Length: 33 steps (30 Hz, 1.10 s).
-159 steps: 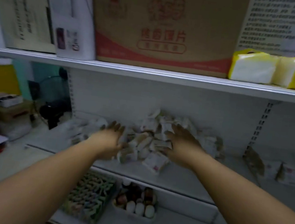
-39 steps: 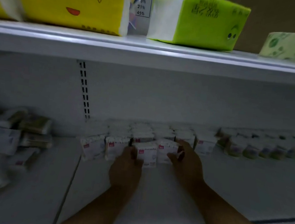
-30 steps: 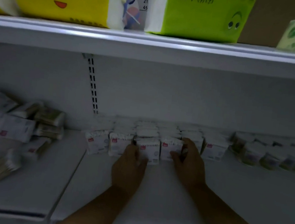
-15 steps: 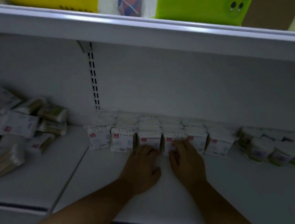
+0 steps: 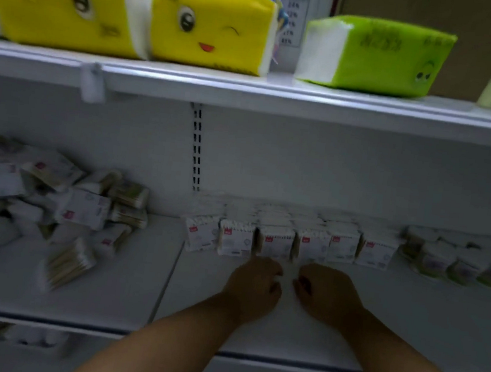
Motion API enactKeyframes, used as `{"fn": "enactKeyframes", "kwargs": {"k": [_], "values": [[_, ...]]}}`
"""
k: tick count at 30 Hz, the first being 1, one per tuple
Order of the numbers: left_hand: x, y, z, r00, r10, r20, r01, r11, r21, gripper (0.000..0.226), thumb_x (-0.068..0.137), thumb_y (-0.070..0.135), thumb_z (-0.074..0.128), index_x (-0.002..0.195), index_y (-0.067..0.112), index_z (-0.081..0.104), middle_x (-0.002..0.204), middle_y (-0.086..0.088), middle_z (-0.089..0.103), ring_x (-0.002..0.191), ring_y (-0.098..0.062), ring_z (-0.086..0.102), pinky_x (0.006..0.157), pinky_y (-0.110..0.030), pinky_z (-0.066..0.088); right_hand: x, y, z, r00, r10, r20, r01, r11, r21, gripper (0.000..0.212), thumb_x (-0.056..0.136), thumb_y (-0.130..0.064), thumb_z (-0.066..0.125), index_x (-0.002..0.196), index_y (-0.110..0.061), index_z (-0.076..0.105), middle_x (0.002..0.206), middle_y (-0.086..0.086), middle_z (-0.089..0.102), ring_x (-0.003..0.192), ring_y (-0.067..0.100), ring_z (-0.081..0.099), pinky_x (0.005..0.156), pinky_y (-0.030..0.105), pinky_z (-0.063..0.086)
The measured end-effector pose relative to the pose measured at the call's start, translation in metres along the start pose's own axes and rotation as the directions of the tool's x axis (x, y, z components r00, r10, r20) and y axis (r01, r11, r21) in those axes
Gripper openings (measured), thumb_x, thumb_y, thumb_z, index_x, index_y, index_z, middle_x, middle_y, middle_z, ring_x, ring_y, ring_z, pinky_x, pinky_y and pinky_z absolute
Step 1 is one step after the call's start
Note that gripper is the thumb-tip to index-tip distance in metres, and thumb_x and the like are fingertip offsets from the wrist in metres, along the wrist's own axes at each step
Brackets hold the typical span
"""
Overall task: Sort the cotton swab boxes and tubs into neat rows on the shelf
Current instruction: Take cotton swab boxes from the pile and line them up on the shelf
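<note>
While both hands hold nothing, fingers curled in toward the palms, the left hand (image 5: 252, 287) and the right hand (image 5: 328, 296) rest side by side on the shelf (image 5: 405, 326), just short of the front row of cotton swab boxes (image 5: 289, 244) and seemingly not touching it; knuckles face the row, a posture that would suit nudging box fronts flush. The boxes stand upright with their red-marked labels forward, pressed side to side and ranked several deep against the back wall, probably so the faces read from the aisle; narrow dark gaps flank the box straight ahead of the left hand, so that spot looks less snug. To the right, just beside the boxes, the round tubs (image 5: 455, 265) keep their own row, type kept with type. Left of the slotted upright (image 5: 196, 149), a heap of loose swab packs (image 5: 52, 203) lies tilted and overlapping; that part looks unsorted. Above sit yellow tissue packs (image 5: 210, 26) and a green tissue pack (image 5: 372, 53), outside the task.
</note>
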<state>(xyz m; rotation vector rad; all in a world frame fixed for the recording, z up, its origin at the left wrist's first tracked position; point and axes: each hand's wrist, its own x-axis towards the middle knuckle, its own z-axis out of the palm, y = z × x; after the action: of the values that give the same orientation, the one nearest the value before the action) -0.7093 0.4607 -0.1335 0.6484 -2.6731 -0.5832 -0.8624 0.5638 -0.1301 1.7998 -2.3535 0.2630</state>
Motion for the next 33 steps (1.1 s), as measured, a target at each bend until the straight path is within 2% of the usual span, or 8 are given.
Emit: {"fn": "enactKeyframes", "kwargs": {"k": [4,6,9,13,17,21,30,33], "values": [[-0.057,-0.025,-0.071,0.985,0.053,0.166,-0.069,0.993,0.092,0.047,0.095,0.032,0.047,0.14,0.019,0.04,0.143,-0.006,0.041,0.129,-0.022,0.037,0.107,-0.028,0.029,0.015,-0.054,-0.036,0.975,-0.219,-0.019,0.215,0.968,-0.129,0.024,0.091,-0.028,0.051,0.076,-0.013,0.061,0.08,0.007,0.066,0.072,0.025,0.064,0.058,0.025,0.039],[-0.091,-0.055,-0.123,0.983,0.039,0.178,-0.082,0.968,0.239,0.053,0.094,0.037,0.048,0.143,0.021,0.036,0.149,-0.004,0.033,0.135,-0.022,0.031,0.11,-0.03,0.027,0.029,-0.104,-0.052,0.971,-0.238,0.017,0.237,0.951,-0.201,0.028,0.095,-0.034,0.041,0.09,-0.017,0.062,0.094,0.005,0.066,0.085,0.024,0.064,0.063,0.026,0.036],[-0.152,-0.115,-0.206,0.994,-0.073,0.08,0.03,0.896,0.443,0.06,0.093,0.044,0.047,0.146,0.021,0.03,0.157,-0.003,0.019,0.143,-0.019,0.018,0.115,-0.031,0.018,0.06,-0.188,-0.065,0.97,-0.211,0.119,0.235,0.941,-0.243,0.034,0.097,-0.039,0.034,0.11,-0.019,0.058,0.118,0.006,0.06,0.106,0.025,0.058,0.077,0.028,0.04],[-0.242,-0.198,-0.298,0.938,-0.346,0.019,0.274,0.774,0.571,0.07,0.093,0.055,0.038,0.15,0.023,0.013,0.16,-0.002,0.002,0.146,-0.02,0.004,0.117,-0.039,0.013,0.094,-0.306,-0.077,0.975,-0.157,0.158,0.164,0.986,-0.031,0.05,0.092,-0.048,0.044,0.137,-0.025,0.041,0.147,0.004,0.039,0.129,0.026,0.043,0.101,0.032,0.039],[-0.315,-0.264,-0.346,0.861,-0.505,-0.06,0.447,0.695,0.564,0.075,0.093,0.061,0.03,0.151,0.025,0.001,0.16,-0.002,-0.004,0.146,-0.02,-0.001,0.117,-0.041,0.006,0.107,-0.407,-0.079,0.922,-0.349,0.168,0.354,0.935,-0.001,0.062,0.088,-0.046,0.053,0.143,-0.028,0.033,0.157,0.005,0.014,0.138,0.028,0.028,0.108,0.036,0.034],[-0.35,-0.308,-0.359,0.829,-0.552,-0.092,0.505,0.67,0.544,0.074,0.092,0.062,0.03,0.151,0.025,0.006,0.16,-0.003,0.0,0.146,-0.019,-0.002,0.117,-0.039,0.004,0.121,-0.471,-0.078,0.897,-0.418,0.144,0.418,0.908,0.027,0.062,0.09,-0.043,0.049,0.146,-0.029,0.026,0.159,0.002,0.009,0.142,0.025,0.019,0.111,0.035,0.03],[-0.314,-0.393,-0.39,0.874,-0.476,-0.095,0.464,0.763,0.449,0.068,0.089,0.061,0.036,0.145,0.022,0.028,0.154,-0.007,0.024,0.14,-0.026,0.024,0.111,-0.042,0.026,0.184,-0.556,-0.039,0.837,-0.528,0.144,0.517,0.849,0.106,0.058,0.095,-0.036,0.045,0.148,-0.025,0.022,0.159,-0.002,0.001,0.146,0.018,0.002,0.117,0.036,0.015],[-0.306,-0.424,-0.397,0.905,-0.422,-0.055,0.39,0.772,0.502,0.066,0.092,0.055,0.038,0.146,0.02,0.027,0.155,-0.006,0.021,0.142,-0.024,0.017,0.114,-0.037,0.018,0.225,-0.585,-0.03,0.851,-0.518,0.083,0.501,0.85,0.166,0.057,0.097,-0.036,0.042,0.149,-0.022,0.021,0.16,-0.002,0.002,0.146,0.014,0.0,0.116,0.034,0.016]]}}
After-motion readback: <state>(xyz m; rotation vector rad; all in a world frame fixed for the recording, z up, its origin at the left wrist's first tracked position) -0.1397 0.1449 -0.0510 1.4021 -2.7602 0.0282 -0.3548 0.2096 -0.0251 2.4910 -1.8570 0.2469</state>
